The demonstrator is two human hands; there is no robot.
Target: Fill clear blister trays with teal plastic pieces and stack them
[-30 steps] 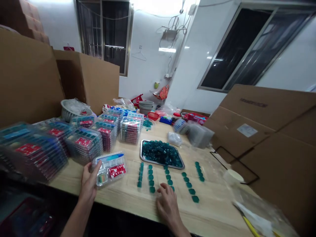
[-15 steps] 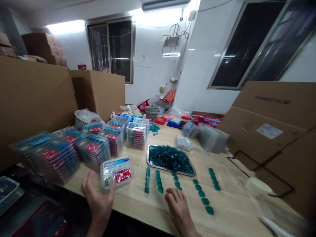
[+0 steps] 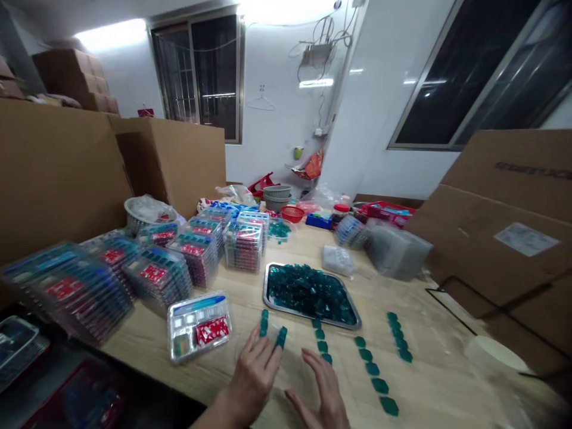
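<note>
While curled over teal pieces (image 3: 281,337), left grip (image 3: 254,375): hold not discernible; right grip (image 3: 328,396): spread, empty, near another row (image 3: 322,346). Beyond both, heaped metal tray (image 3: 313,316); leftward, compartmented pack (image 3: 190,322), seemingly spaced for easy reach.

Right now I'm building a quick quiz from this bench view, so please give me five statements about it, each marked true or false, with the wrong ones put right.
1. The silver-rimmed tray holds a heap of teal pieces. True.
2. A hand grips the single clear case in front of the stacks. False: the single clear case lies on the table with neither of the two hands on it.
3. The left hand is at the leftmost teal rows. True.
4. The red basket stands nearer the camera than the tray. False: the red basket stands beyond it.
5. The right hand has its thumb spread away from its fingers. True.
</note>
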